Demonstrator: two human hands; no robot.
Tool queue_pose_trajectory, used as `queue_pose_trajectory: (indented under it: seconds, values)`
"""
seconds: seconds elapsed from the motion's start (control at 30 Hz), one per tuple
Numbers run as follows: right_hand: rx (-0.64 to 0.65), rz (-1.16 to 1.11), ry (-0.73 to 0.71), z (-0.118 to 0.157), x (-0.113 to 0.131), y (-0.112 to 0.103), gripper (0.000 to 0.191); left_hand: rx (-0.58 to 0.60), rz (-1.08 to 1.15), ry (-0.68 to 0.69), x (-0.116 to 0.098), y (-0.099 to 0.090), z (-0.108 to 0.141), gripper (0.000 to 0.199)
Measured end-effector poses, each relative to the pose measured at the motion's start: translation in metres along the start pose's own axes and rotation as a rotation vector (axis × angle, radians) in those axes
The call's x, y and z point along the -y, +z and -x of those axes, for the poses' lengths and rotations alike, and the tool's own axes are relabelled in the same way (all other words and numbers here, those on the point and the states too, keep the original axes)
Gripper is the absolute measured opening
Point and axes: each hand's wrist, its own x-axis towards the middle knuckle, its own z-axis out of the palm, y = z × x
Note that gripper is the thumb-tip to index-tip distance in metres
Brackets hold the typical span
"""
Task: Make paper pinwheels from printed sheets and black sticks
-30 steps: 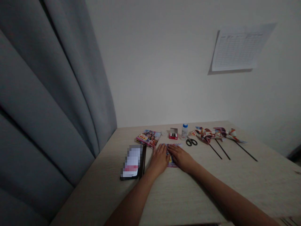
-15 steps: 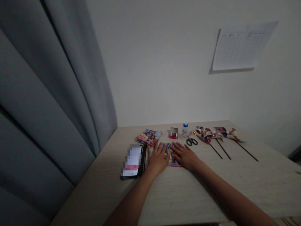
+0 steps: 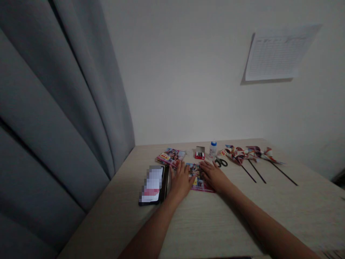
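Printed paper sheet (image 3: 205, 186), left hand (image 3: 181, 181) and right hand (image 3: 214, 176) on it, three pinwheels (image 3: 242, 154)

1 thin rectangular sheet of glossy printed paper (image 3: 201, 185), bright with pink, blue and yellow pictures, a magenta band along its lower edge, lying flat and face up, turned slightly askew, its left side partly hidden from view

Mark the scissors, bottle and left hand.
scissors (image 3: 222, 163), head view, on the black handles
bottle (image 3: 212, 151), head view, on the white body
left hand (image 3: 181, 181), head view, on the back of the hand
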Motion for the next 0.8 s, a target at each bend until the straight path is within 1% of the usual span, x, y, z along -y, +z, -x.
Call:
queue_pose_trajectory:
  seconds: [0.07,0.13,0.17,0.23,0.3,0.37,0.5,0.53,0.6,0.67,0.8]
  values:
    - [-0.054,-0.013,-0.02,-0.003,0.0,0.003,0.048,-0.019,0.02,0.04,-0.002,0.001,-0.003,0.054]
    - [-0.069,-0.025,-0.053,-0.004,0.002,0.007,0.049,-0.011,0.046,0.074,-0.005,0.005,-0.004,0.052]
    - [-0.058,-0.031,-0.082,-0.004,0.005,0.01,0.05,0.0,0.053,0.089,-0.007,0.007,-0.004,0.052]
    - [-0.009,-0.035,-0.121,-0.003,0.009,0.015,0.052,0.047,0.062,0.078,-0.008,0.011,-0.003,0.054]
    - [0.039,-0.025,-0.117,-0.001,0.013,0.017,0.053,0.085,0.057,0.079,-0.008,0.013,-0.001,0.056]
    - [0.069,0.004,-0.1,0.002,0.013,0.017,0.053,0.097,0.047,0.069,-0.007,0.014,0.001,0.058]
    - [0.058,0.103,-0.037,0.007,0.002,0.015,0.055,0.103,0.015,-0.011,0.001,0.012,0.001,0.063]
    - [0.052,0.127,-0.043,0.008,-0.002,0.014,0.054,0.11,0.011,-0.025,0.003,0.012,0.001,0.064]
    - [0.055,0.172,-0.118,0.011,-0.011,0.014,0.05,0.126,0.013,-0.029,0.006,0.011,0.001,0.066]
    - [0.071,0.21,-0.16,0.013,-0.017,0.015,0.049,0.137,0.018,-0.021,0.008,0.01,0.0,0.066]
    - [0.068,0.183,-0.154,0.012,-0.02,0.015,0.051,0.145,0.01,-0.015,0.009,0.008,0.0,0.066]
